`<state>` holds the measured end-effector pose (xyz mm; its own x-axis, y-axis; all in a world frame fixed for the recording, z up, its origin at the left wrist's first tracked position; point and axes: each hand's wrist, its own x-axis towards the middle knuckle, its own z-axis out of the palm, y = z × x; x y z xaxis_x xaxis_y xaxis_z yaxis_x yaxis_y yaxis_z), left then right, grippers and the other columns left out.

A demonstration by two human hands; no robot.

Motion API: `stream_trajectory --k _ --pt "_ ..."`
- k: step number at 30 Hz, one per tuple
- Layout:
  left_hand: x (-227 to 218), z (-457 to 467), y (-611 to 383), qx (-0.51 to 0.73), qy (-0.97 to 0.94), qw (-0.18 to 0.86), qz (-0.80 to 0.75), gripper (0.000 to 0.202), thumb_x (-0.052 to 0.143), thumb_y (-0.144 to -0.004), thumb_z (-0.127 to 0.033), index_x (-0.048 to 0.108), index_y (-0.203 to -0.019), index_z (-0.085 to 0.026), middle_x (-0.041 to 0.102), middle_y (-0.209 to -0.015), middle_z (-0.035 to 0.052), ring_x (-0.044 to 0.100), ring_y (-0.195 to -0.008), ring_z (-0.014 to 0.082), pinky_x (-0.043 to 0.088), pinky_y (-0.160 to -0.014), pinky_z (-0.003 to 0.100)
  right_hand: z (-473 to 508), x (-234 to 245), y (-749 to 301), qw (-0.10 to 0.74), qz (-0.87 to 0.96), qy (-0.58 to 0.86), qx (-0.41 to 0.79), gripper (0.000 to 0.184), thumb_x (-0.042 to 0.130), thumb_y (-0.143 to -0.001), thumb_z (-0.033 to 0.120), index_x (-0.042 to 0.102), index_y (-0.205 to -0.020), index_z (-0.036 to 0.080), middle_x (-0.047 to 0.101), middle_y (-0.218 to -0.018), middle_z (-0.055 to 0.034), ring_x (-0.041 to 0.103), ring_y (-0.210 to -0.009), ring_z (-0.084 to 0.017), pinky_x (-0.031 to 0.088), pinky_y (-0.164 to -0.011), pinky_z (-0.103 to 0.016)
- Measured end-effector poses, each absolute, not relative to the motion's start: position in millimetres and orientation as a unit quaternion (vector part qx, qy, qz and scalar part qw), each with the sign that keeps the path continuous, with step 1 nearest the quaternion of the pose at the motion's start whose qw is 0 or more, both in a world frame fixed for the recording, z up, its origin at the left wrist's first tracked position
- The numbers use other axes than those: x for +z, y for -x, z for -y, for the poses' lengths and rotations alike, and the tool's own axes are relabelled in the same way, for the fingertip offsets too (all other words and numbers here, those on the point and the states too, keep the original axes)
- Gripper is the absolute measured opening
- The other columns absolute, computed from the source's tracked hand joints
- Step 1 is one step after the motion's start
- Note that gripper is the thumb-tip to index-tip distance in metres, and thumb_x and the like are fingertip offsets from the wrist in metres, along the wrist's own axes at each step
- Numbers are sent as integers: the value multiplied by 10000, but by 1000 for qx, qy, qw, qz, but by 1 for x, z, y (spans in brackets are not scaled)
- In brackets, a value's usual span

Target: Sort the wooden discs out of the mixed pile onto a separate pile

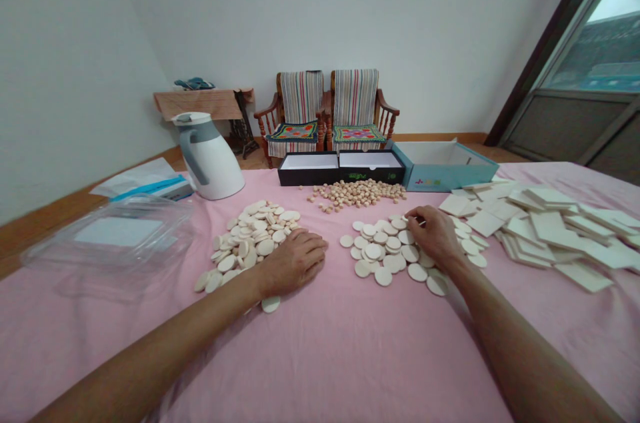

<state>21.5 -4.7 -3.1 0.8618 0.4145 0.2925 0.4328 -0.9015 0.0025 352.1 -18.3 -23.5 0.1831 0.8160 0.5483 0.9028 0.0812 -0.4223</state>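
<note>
Pink cloth (pixel 320 356) bears discs (pixel 373 251) mostly flat, left hand (pixel 296 261) unclenched, right hand (pixel 435 231) grip unclear.

On the tabletop (pixel 320 356), the bead heap (pixel 357 195) lies centrally; just behind it stand the trays (pixel 307 177), and behind it to the right, the box (pixel 450 177); before it to the left lies one disc pile (pixel 250 233), before it to the right another disc pile (pixel 383 246); farther right of it, the tile pile (pixel 555 223); to its left, the jug (pixel 215 166); well behind it, beyond the tabletop, two chairs (pixel 303 93).
</note>
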Motion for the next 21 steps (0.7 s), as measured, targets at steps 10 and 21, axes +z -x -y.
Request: stream_trajectory --k 10,21 --pt "13 -15 -8 -142 964 -10 225 288 424 -934 -349 578 -1138 -217 596 -1225 77 504 -1154 208 338 -1019 394 19 -23 -353 376 636 671 -61 169 475 -752 219 639 -746 179 647 -777 -44 572 -662 -149 411 -655 -273" --pt "16 38 62 -68 978 11 198 645 568 -800 -542 420 -1360 -260 427 -1421 116 386 -1295 297 257 -1087 471 18 -23 -350 367 647 665 -66 162 482 -748 220 640 -754 187 649 -787 -43 577 -689 -159 412 -675 -281"
